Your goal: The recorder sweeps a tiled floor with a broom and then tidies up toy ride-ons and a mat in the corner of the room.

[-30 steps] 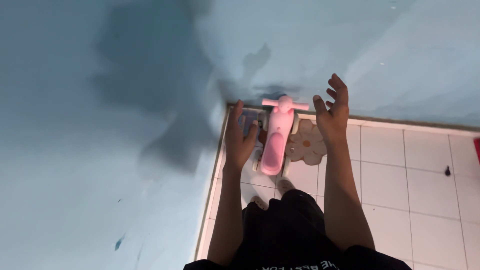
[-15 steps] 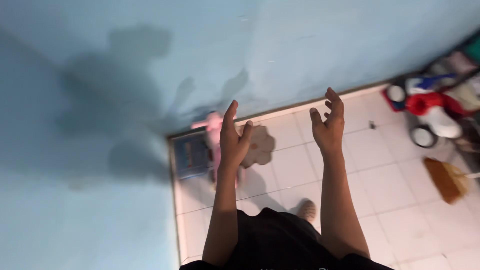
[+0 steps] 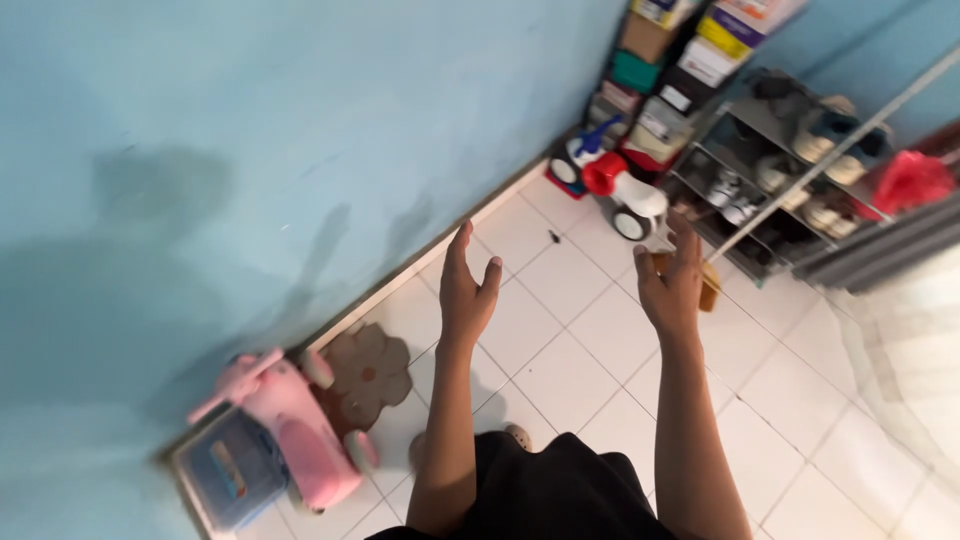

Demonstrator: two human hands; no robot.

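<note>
My left hand point(image 3: 465, 285) and my right hand point(image 3: 675, 280) are raised in front of me, palms facing each other, fingers apart, holding nothing. Both hover over the white tiled floor point(image 3: 570, 350). A pink ride-on toy point(image 3: 290, 425) stands at the lower left against the blue wall point(image 3: 300, 130), well below and left of my left hand. Behind my right hand a brown broom head point(image 3: 708, 285) partly shows.
A flower-shaped mat point(image 3: 368, 375) lies beside the pink toy, and a clear box with a blue lid point(image 3: 228, 470) sits in the corner. A red and white ride-on toy point(image 3: 620, 185), stacked boxes point(image 3: 665, 60) and a metal shoe rack point(image 3: 800, 165) stand at the upper right.
The view has swung right: the pink toy slid to the lower left, the shoe rack and boxes came into sight. Both hands stay raised and open, about the same distance apart.
</note>
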